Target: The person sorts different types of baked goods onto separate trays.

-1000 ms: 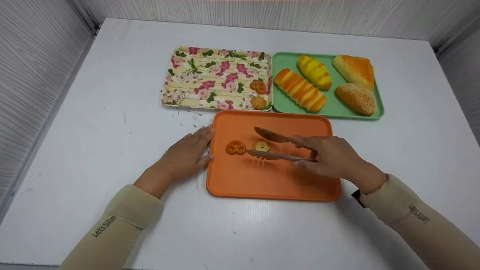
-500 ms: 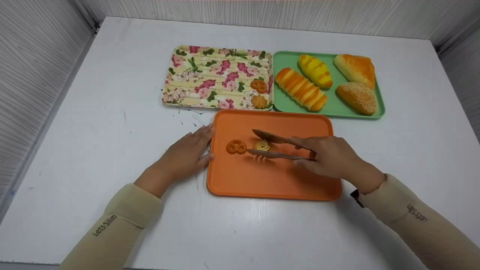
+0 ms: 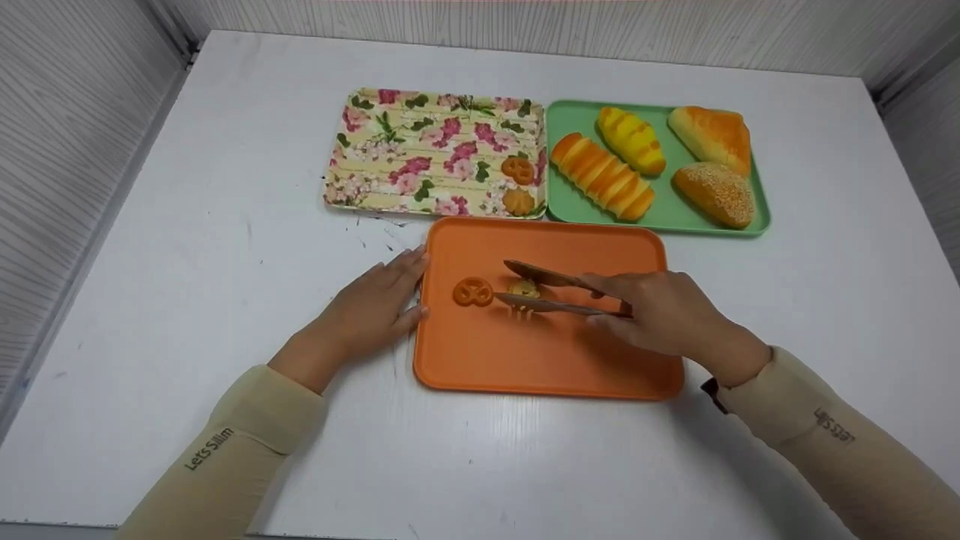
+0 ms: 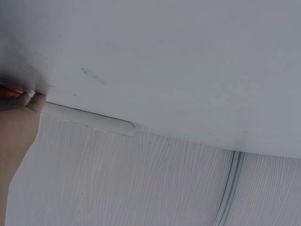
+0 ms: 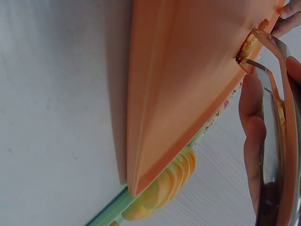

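My right hand (image 3: 667, 313) grips a pair of metal tongs (image 3: 559, 306) over the orange tray (image 3: 547, 367). Between the tong tips lies a small pale yellow cookie (image 3: 523, 287), partly covered by them. The right wrist view has the tong arms (image 5: 273, 44) on both sides of the cookie (image 5: 249, 44), close over the tray. Just left of the tips, a brown pretzel-shaped cookie (image 3: 472, 292) lies flat. My left hand (image 3: 371, 311) rests at the tray's left edge, fingers extended and touching the rim. In the left wrist view that hand (image 4: 21, 122) shows at the far left.
Behind the orange tray stands a floral tray (image 3: 375, 176), with a pretzel cookie (image 3: 517, 170) and a round scalloped cookie (image 3: 518, 201) in its right corner. Beside it, a green tray (image 3: 667, 217) carries several breads, including a sesame one (image 3: 716, 195). Panelled walls (image 3: 525, 30) border the white table (image 3: 225, 225).
The tong arms have drawn closer together around the yellow cookie, the lower arm moving up toward it. My left hand has stayed at the tray's edge.
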